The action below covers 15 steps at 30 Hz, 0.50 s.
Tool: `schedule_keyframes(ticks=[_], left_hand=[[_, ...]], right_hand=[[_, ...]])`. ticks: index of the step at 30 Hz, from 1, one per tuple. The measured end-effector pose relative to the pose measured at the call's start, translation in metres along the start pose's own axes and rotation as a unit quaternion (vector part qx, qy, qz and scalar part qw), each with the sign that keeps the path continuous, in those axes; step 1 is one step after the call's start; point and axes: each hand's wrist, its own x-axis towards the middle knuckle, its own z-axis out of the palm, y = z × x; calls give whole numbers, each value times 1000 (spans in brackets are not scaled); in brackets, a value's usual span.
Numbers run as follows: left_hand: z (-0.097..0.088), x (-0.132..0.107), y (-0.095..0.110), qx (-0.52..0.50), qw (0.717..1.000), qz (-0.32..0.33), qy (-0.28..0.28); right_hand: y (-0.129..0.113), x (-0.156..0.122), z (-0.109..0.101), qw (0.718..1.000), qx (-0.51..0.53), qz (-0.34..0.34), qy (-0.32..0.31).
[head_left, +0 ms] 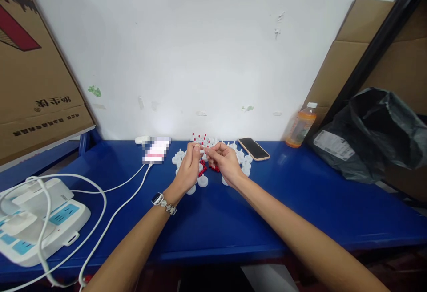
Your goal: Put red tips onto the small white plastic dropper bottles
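1. First, at left, a white power strip (78,215) with looping cables (104,192) sits on the blue tabletop (310,185).
2. Next lies a lit, blurred screen (156,152).
3. The left hand (189,168) has its fingers pinching a small white piece (202,151), partly hidden, above white spout caps (203,181) and red tips (202,167).
4. The right hand (229,163) brings its fingers together beside that piece; their grip cannot be told.
5. Beyond are a dark-screened phone (253,148), an orange drink bottle (302,125) and a black plastic bag (373,127).
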Motion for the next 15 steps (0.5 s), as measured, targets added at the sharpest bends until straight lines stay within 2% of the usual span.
schedule_keyframes(ticks=[3, 8, 12, 15], left_hand=[[3, 0, -3, -22, 1000, -6, -20], [7, 2, -7, -64, 998, -21, -21], [-6, 4, -1, 10, 1000, 3, -29], [-27, 9, 7, 110, 994, 21, -20]], right_hand=[[1, -2, 5, 1000, -8, -10, 0], [-2, -6, 11, 998, -43, -36, 5], [-6, 1, 11, 996, -72, -38, -36], [-7, 28, 8, 986, -128, -71, -83]])
